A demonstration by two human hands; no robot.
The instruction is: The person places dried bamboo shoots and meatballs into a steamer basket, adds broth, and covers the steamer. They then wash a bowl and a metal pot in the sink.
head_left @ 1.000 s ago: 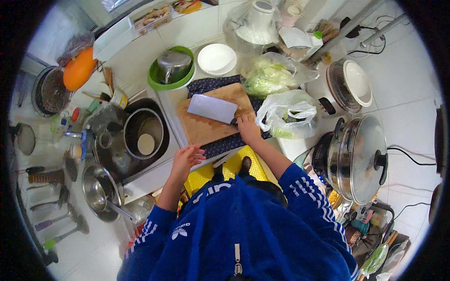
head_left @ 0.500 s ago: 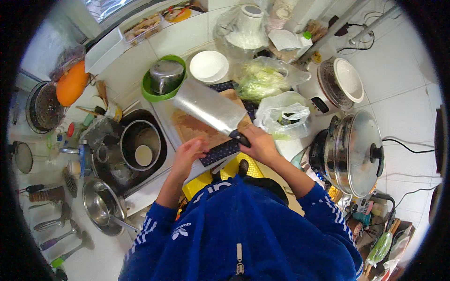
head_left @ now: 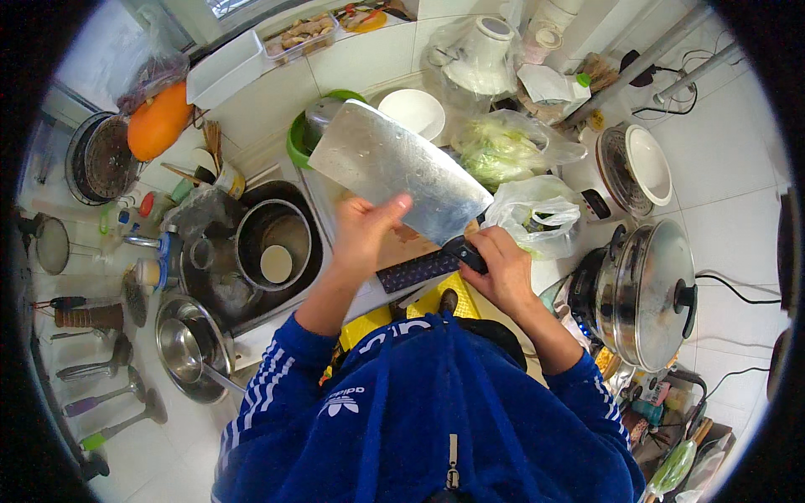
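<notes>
Counter (head_left: 251, 92) runs far-left to right, crowded w/ little free room. Sink (head_left: 210, 285) sits at left, its right rim just beside the cutting board (head_left: 411, 247); inside it a steel pot (head_left: 272, 243) w/ a small pale dish at the bottom. Big lidded steel pot (head_left: 650, 293) stands at right, near edge of counter, close to the right forearm. Another lidded cooker (head_left: 633, 172) farther right-back.

Cleaver (head_left: 398, 168) is lifted above the board, broad blade tilted flat-ish toward the camera, wet drops on it, covering most of the board & part of the green bowl (head_left: 295, 147) behind. Right hand (head_left: 499, 268) is wrapped tight round the black handle at the blade's near-right end. Left hand (head_left: 365, 230) is loosely curled, thumb & fingertips touching the blade's near edge; not gripping it.

Plastic bags hem in the right side: one w/ green leaves (head_left: 503, 147), a white one (head_left: 537, 214) just right of the handle. White bowl (head_left: 412, 111) sits beyond the blade tip. Steel bowl (head_left: 189, 344) near-left of sink. Orange squash (head_left: 155, 121) far left. Ladles (head_left: 101, 369) hang at left wall.
</notes>
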